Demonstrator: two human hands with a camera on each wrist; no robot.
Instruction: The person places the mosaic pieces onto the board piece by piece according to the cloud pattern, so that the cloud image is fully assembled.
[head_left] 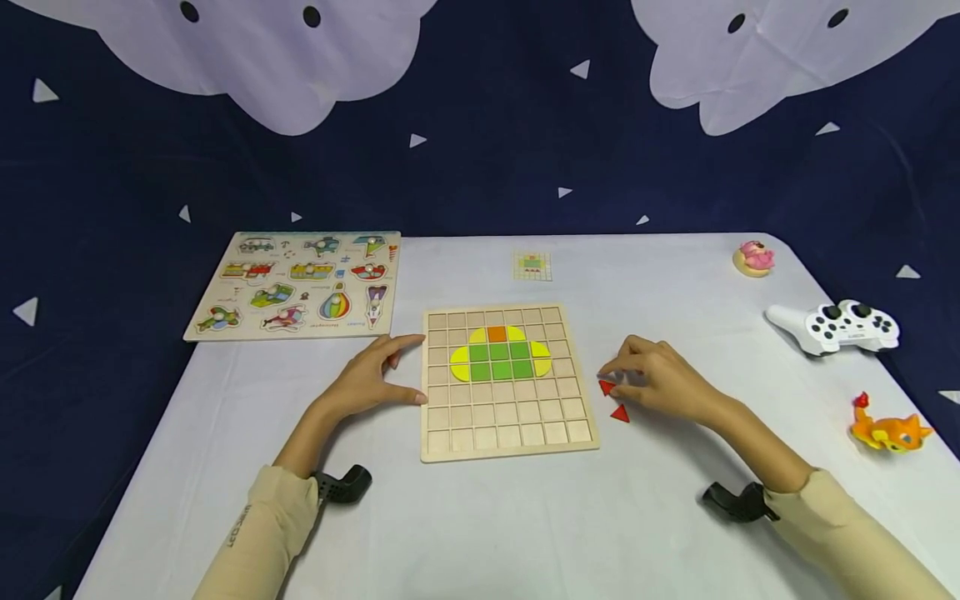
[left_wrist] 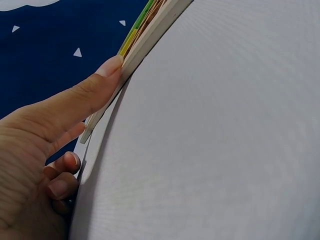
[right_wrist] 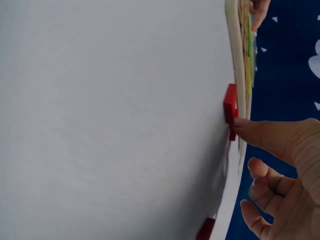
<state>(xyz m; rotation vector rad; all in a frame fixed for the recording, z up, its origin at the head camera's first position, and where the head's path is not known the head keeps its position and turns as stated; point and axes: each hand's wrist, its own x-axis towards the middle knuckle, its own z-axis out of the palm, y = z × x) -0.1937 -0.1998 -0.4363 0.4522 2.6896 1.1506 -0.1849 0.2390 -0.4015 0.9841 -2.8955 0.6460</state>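
Note:
A square wooden grid board (head_left: 487,417) lies mid-table, with green squares (head_left: 500,361), yellow rounded pieces (head_left: 460,364) and an orange square (head_left: 497,334) set in its upper cells. My left hand (head_left: 371,375) touches the board's left edge with thumb and index finger apart; its other fingers curl inward. Right of the board, my right hand (head_left: 660,379) pinches a red triangle (head_left: 606,387) between thumb and index finger. Another red triangle (head_left: 620,413) lies just below it. In the right wrist view, the thumb meets the red piece (right_wrist: 232,132), and a further red piece (right_wrist: 206,230) shows low down.
Behind the board lies a small pattern card (head_left: 532,266). A wooden vehicle puzzle (head_left: 300,287) occupies the back left. Along the right side are a pink figurine (head_left: 754,258), a white game controller (head_left: 836,327) and an orange toy animal (head_left: 888,432). A dark patterned cloth (head_left: 525,167) hangs behind the table.

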